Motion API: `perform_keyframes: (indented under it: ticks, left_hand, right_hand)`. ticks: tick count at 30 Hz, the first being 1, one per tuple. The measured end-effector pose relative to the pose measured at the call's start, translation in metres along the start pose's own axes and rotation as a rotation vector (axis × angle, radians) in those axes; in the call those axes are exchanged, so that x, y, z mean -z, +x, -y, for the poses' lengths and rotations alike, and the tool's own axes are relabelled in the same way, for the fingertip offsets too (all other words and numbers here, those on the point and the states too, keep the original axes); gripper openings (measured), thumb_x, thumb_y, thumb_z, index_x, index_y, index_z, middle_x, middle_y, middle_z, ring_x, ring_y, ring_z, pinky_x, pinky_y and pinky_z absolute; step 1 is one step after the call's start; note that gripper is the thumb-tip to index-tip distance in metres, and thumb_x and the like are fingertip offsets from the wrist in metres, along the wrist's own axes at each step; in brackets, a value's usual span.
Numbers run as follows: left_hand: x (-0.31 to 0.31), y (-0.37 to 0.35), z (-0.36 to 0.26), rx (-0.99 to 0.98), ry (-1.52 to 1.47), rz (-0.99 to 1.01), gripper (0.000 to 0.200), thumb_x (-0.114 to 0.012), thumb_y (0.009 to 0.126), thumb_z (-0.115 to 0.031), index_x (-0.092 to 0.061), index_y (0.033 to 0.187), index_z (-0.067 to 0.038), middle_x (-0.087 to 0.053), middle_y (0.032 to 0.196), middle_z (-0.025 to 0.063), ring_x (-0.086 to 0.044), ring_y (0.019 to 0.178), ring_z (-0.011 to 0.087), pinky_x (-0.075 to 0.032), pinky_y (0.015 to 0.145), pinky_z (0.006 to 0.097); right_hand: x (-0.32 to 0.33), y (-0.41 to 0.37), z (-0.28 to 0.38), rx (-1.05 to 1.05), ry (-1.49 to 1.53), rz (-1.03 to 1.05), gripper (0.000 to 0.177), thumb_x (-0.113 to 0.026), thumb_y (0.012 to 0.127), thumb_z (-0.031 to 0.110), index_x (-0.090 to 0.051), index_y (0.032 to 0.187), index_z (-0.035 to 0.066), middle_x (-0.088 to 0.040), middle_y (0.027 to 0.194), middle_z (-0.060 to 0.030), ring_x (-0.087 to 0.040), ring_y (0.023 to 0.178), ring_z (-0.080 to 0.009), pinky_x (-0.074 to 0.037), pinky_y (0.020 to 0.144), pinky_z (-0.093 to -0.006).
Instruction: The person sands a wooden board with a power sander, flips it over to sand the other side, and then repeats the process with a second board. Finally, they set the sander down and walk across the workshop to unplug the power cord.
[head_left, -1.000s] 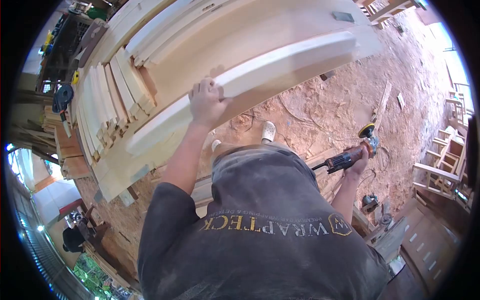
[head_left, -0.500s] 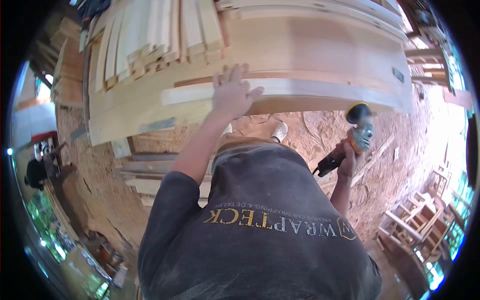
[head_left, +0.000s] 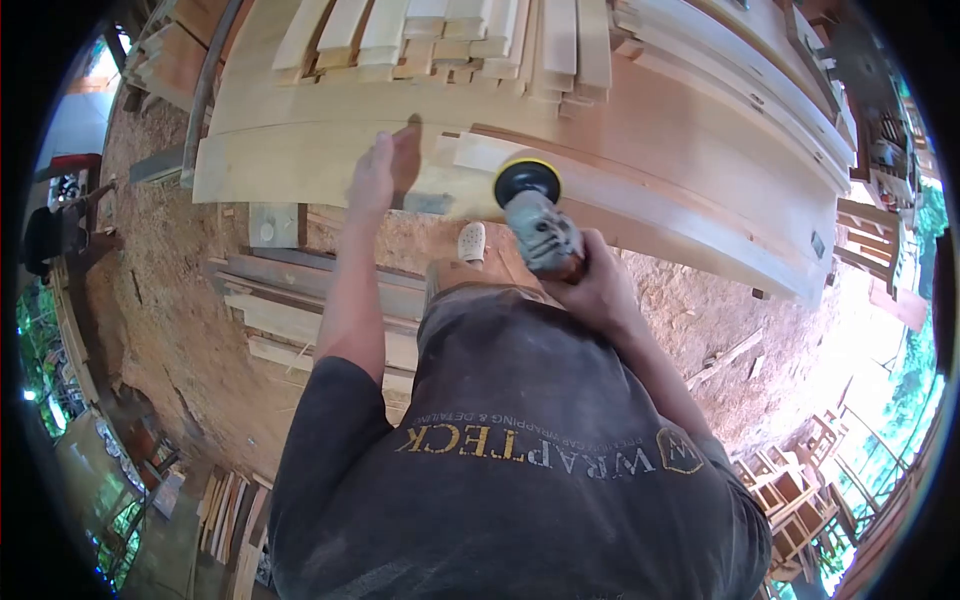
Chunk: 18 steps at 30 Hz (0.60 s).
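Note:
My right hand (head_left: 602, 288) is wrapped round the body of an angle grinder (head_left: 543, 232) fitted with a round black, yellow-rimmed sanding pad (head_left: 527, 180). The pad overlaps a long pale board (head_left: 640, 197) lying along the near side of the wooden work table (head_left: 270, 160), close to the board's left end. Left of that end, my left hand (head_left: 374, 178) is over the table's front edge, holding nothing. Its fingers are stretched out and seen edge-on, with a shadow beside them on the table surface.
Several pale wood strips (head_left: 440, 40) are stacked at the back of the table. Long boards (head_left: 740, 85) lie at the back right. Below the front edge, more planks (head_left: 290, 315) rest on the dusty ground. Wooden chair frames (head_left: 800, 490) stand at the lower right.
My left hand has come off the pale board and moved left. My right hand has brought the grinder up and left from beside the table to the board. The view has shifted too.

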<state>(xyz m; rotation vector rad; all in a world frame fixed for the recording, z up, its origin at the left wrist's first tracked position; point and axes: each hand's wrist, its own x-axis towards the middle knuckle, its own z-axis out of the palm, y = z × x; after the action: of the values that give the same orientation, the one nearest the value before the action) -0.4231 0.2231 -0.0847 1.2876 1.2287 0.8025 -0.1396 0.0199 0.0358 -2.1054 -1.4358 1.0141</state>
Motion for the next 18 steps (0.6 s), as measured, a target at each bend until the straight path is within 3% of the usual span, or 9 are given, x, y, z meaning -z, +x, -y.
perform_keyframes:
  ticks: [3,5,8,10,11,13,16,17,18]
  left_hand:
    - [-0.019,0.023,0.01,0.038,-0.243,0.169,0.078,-0.017,0.111,-0.053,-0.057,0.14,0.007,-0.062,0.139,0.0176,-0.048,0.139,0.0254,-0.03,0.121,0.0377]
    - [-0.028,0.031,0.014,0.063,-0.377,0.226,0.082,-0.013,0.111,-0.056,-0.056,0.141,0.007,-0.063,0.138,0.0176,-0.045,0.143,0.0244,-0.027,0.123,0.0366]
    - [-0.037,0.039,0.013,0.095,-0.424,0.274,0.091,-0.014,0.107,-0.065,-0.064,0.133,0.006,-0.063,0.134,0.016,-0.055,0.128,0.0237,-0.034,0.117,0.0359]
    - [-0.034,0.044,0.018,0.076,-0.331,0.321,0.094,-0.012,0.106,-0.067,-0.069,0.126,0.004,-0.068,0.12,0.0137,-0.059,0.11,0.0209,-0.042,0.102,0.0324]
    - [-0.031,0.047,0.02,0.074,-0.334,0.329,0.094,-0.012,0.106,-0.067,-0.069,0.126,0.004,-0.068,0.12,0.0137,-0.059,0.11,0.0209,-0.042,0.102,0.0324]
    - [-0.028,0.052,0.02,0.131,-0.307,0.368,0.095,-0.013,0.105,-0.07,-0.074,0.12,0.001,-0.07,0.101,0.0092,-0.055,0.087,0.0158,-0.042,0.083,0.0289]
    - [-0.038,0.048,0.002,0.154,-0.299,0.259,0.094,-0.016,0.104,-0.073,-0.079,0.106,-0.002,-0.066,0.079,0.0045,-0.049,0.07,0.0139,-0.04,0.071,0.0303]
    - [-0.038,0.052,0.0,0.151,-0.293,0.273,0.094,-0.016,0.104,-0.073,-0.079,0.106,-0.002,-0.066,0.079,0.0045,-0.049,0.07,0.0139,-0.04,0.071,0.0303]
    - [-0.035,0.057,-0.002,0.154,-0.141,0.252,0.093,-0.02,0.103,-0.073,-0.079,0.099,-0.002,-0.064,0.074,0.0045,-0.049,0.066,0.0155,-0.041,0.068,0.0321]
  right_hand:
    - [-0.015,0.014,0.034,0.065,-0.057,0.098,0.052,-0.084,0.077,0.029,-0.057,0.112,0.001,-0.07,0.101,-0.0243,-0.069,0.099,-0.0417,-0.054,0.084,-0.0463]
    - [-0.028,0.02,0.043,0.082,-0.077,0.102,0.05,-0.081,0.077,0.031,-0.055,0.109,0.003,-0.069,0.1,-0.0232,-0.068,0.098,-0.0427,-0.053,0.083,-0.0493]
    - [-0.04,0.022,0.051,0.132,-0.106,0.071,0.046,-0.078,0.077,0.032,-0.052,0.104,0.004,-0.068,0.098,-0.0217,-0.066,0.096,-0.0441,-0.052,0.083,-0.0525]
    - [-0.039,0.024,0.059,0.058,-0.137,0.14,0.046,-0.077,0.078,0.032,-0.051,0.103,0.004,-0.068,0.099,-0.0221,-0.066,0.096,-0.0441,-0.051,0.082,-0.0526]
    - [-0.039,0.022,0.058,0.053,-0.14,0.133,0.046,-0.077,0.078,0.032,-0.051,0.103,0.004,-0.068,0.099,-0.0221,-0.066,0.096,-0.0441,-0.051,0.082,-0.0526]
    - [-0.04,0.02,0.054,0.03,-0.114,0.12,0.045,-0.077,0.079,0.032,-0.051,0.103,0.004,-0.068,0.099,-0.0225,-0.067,0.096,-0.0435,-0.051,0.083,-0.0523]
    - [-0.033,0.011,0.035,0.014,-0.08,0.03,0.047,-0.078,0.079,0.033,-0.052,0.104,0.004,-0.068,0.098,-0.0218,-0.067,0.096,-0.0424,-0.051,0.082,-0.0515]
    - [-0.029,0.007,0.028,0.007,-0.074,0.018,0.047,-0.078,0.079,0.033,-0.052,0.104,0.004,-0.068,0.098,-0.0218,-0.067,0.096,-0.0424,-0.051,0.082,-0.0515]
    - [-0.024,0.002,0.02,-0.006,-0.057,-0.016,0.048,-0.079,0.078,0.033,-0.052,0.106,0.004,-0.069,0.097,-0.0212,-0.068,0.095,-0.0418,-0.052,0.082,-0.0512]
